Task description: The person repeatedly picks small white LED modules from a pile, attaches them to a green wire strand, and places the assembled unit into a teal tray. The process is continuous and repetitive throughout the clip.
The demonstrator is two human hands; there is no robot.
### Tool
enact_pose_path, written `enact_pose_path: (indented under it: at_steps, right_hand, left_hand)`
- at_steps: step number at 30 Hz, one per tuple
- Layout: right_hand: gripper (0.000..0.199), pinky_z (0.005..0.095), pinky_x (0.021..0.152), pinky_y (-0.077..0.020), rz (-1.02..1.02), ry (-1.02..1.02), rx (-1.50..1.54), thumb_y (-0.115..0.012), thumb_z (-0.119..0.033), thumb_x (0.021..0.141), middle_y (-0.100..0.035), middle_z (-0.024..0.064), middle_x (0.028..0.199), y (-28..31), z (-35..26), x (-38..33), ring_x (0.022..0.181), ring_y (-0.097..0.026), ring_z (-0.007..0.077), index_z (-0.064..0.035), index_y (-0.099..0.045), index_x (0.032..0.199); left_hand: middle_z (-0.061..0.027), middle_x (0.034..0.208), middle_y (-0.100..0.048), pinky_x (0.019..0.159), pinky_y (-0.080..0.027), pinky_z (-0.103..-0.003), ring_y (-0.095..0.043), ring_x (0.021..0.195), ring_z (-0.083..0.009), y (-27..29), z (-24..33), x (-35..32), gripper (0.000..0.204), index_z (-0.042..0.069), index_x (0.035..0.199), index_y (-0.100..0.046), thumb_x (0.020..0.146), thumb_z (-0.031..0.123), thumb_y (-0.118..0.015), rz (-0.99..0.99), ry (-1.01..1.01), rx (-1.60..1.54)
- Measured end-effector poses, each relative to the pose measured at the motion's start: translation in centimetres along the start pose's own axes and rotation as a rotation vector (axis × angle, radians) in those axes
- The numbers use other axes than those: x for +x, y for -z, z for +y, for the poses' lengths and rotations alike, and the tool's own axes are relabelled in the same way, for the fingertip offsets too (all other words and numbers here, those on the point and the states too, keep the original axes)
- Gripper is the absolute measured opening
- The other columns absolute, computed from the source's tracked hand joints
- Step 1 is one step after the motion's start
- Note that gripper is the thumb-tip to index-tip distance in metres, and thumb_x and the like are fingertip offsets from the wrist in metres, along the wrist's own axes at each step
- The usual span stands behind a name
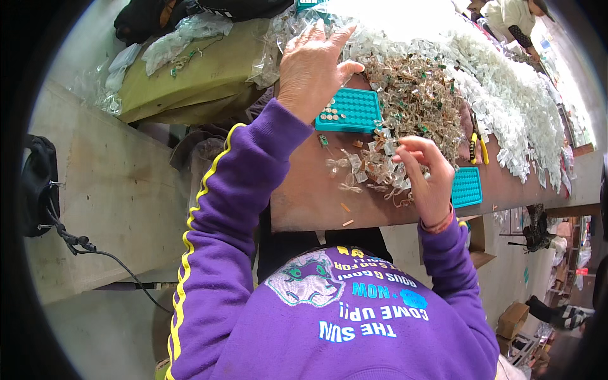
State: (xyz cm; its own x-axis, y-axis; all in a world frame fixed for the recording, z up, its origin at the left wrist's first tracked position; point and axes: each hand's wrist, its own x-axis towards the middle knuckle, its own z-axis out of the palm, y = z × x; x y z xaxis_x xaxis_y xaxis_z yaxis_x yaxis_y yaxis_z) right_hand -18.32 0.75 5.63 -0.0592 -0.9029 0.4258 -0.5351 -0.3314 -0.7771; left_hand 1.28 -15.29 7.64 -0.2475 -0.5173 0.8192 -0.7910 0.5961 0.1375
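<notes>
My left hand reaches to the far side of the table, fingers spread and stretched out, over clear plastic bags. Just beneath its wrist lies a teal tray with rows of pockets; several small round pale pieces sit at its left side. My right hand hovers at the near edge of a heap of small wired parts, thumb and fingertips pinched together. Whatever is between those fingertips is too small to make out. Loose coiled wires and small clear packets lie left of it.
A second teal tray rests at the table's right front edge. Yellow-handled pliers lie beyond it. A large mound of small clear packets covers the far right. An olive cloth-like cover with plastic bags is at the left. Cardboard boxes stand at the lower right.
</notes>
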Motion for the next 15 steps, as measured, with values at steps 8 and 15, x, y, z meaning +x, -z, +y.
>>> enact_pose_path:
  at_steps: [8,15]
  right_hand:
    - [0.011,0.0242,0.071,-0.051,0.018,-0.102,0.016,-0.064,-0.001,0.089,-0.068,0.0077,0.089,1.3,2.6,-1.5,0.078,-0.066,0.0124,0.0015,-0.066,0.099]
    - [0.009,0.0297,0.068,-0.0519,-0.051,0.084,-0.09,-0.066,-0.001,0.084,-0.067,0.0105,0.087,-1.1,2.0,-1.4,0.076,-0.067,0.0218,-0.0026,-0.067,0.093]
  left_hand:
    - [-0.0063,0.093,-0.066,0.077,-0.053,-0.037,-0.062,0.094,-0.0255,0.7,1.2,-10.8,0.013,0.012,0.092,-0.07,0.081,0.018,-0.068,-0.659,0.115,-0.383]
    - [-0.0042,0.099,-0.063,0.083,-0.052,-0.036,-0.056,0.104,-0.0274,0.8,-1.2,-12.7,0.017,0.009,0.093,-0.069,0.077,0.002,-0.065,-0.564,-0.015,-0.337]
